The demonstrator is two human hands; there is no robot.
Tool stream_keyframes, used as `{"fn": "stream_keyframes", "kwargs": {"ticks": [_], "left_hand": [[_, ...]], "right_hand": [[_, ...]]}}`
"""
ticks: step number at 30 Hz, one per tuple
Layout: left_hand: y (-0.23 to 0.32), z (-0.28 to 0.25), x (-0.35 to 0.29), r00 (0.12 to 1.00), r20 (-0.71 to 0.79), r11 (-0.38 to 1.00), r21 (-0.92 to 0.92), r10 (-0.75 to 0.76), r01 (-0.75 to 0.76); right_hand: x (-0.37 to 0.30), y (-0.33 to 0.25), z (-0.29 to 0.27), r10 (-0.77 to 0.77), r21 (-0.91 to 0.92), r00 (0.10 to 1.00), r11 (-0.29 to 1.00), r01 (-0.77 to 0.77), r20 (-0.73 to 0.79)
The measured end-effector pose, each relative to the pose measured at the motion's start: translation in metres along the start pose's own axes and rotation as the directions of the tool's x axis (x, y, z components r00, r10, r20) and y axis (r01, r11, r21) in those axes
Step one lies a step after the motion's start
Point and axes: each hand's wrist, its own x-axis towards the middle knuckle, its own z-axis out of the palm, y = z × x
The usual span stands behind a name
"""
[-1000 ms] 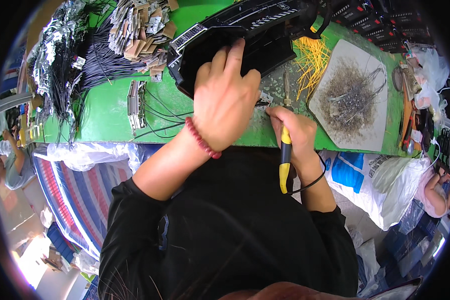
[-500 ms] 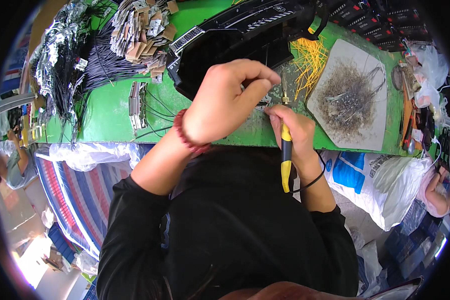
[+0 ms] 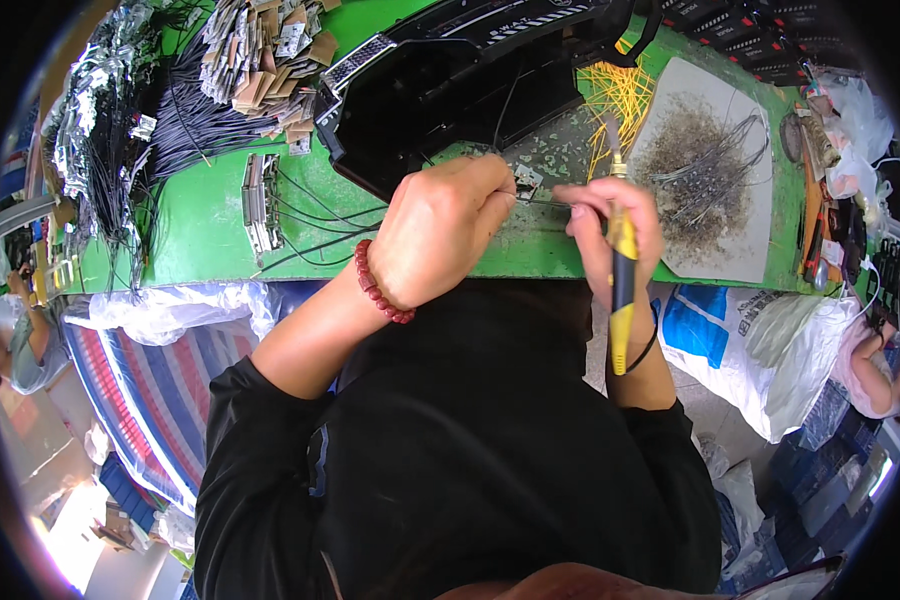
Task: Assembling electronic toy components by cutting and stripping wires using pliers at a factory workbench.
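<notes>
My right hand (image 3: 635, 225) is closed round a yellow-and-black soldering iron (image 3: 623, 285), its metal tip pointing away from me. The thumb and forefinger of that hand meet the end of a thin dark wire (image 3: 548, 204). At the wire's other end, my left hand (image 3: 445, 230) is closed in a pinch, a red bead bracelet on its wrist. Beside its fingertips shows a small silvery part (image 3: 527, 180); whether it is held too, I cannot tell. Just beyond the left hand lies a large black plastic shell (image 3: 370, 150), hollow side up, with a wire inside.
Left on the green table (image 3: 205, 235) lie metal plates with black wires (image 3: 261, 205), a pile of small cardboard-backed parts (image 3: 260, 60) and wire bundles (image 3: 100, 130). Yellow tubes (image 3: 610, 90) and a debris-covered grey board (image 3: 740, 250) are at right. Other people sit at both sides.
My left hand has lowered toward the near side. My right hand and the soldering iron have shifted right, and the wire is now stretched between both hands. The black shell sits slightly further left.
</notes>
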Motion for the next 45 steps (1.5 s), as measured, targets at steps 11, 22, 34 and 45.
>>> {"fn": "stream_keyframes", "kwargs": {"ticks": [11, 22, 34, 45], "left_hand": [[0.007, 0.001, 0.001, 0.992, 0.053, 0.962, -0.243, -0.111, 0.121], [-0.004, 0.014, -0.001, 0.995, 0.037, 0.906, -0.412, -0.088, 0.095], [-0.014, 0.012, 0.002, 0.999, 0.036, 0.916, -0.400, 0.039, -0.021], [-0.002, -0.001, 0.008, 0.974, 0.114, 0.981, -0.027, 0.195, -0.193]], "right_hand": [[-0.001, -0.013, 0.000, -0.086, -0.052, 0.994, 0.995, 0.089, 0.069], [-0.004, -0.015, 0.015, 0.047, 0.464, 0.998, 0.884, -0.065, 0.052], [-0.001, -0.013, 0.009, 0.019, 0.423, 0.993, 0.904, -0.067, 0.118], [-0.003, -0.008, 0.010, -0.182, -0.035, 0.980, 0.982, 0.185, 0.076]]}}
